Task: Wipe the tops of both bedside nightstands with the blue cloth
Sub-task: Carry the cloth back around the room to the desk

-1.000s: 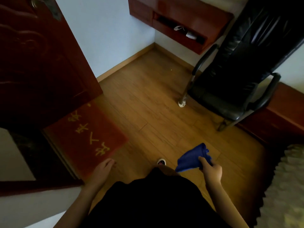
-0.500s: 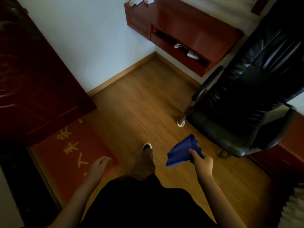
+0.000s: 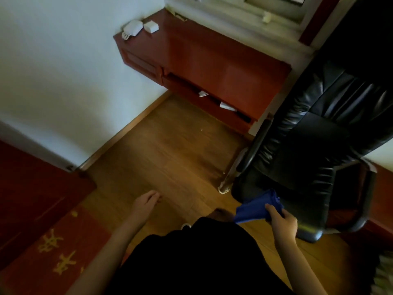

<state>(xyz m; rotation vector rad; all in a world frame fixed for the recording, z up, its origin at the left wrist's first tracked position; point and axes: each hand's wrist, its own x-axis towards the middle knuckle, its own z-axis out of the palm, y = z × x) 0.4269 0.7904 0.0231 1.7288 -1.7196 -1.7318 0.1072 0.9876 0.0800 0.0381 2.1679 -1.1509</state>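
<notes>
A crumpled blue cloth (image 3: 257, 207) hangs from my right hand (image 3: 281, 223), which grips it low at the right, in front of a black chair. My left hand (image 3: 145, 204) hangs free over the wooden floor, fingers loosely apart and empty. Ahead, against the white wall under a window, stands a reddish wooden cabinet (image 3: 204, 54) with a glossy top, a drawer and an open shelf. Whether it is a nightstand I cannot tell. Both hands are well short of it.
Two small white items (image 3: 141, 28) lie on the cabinet's far left corner, and papers (image 3: 225, 105) sit in its shelf. A black leather armchair (image 3: 314, 135) fills the right side. A red mat with yellow characters (image 3: 51, 252) and a dark red door (image 3: 32, 188) lie at the left.
The view has advanced and tilted up toward the cabinet, so its top now shows. The mat and door slid to the lower left. My right hand still carries the cloth.
</notes>
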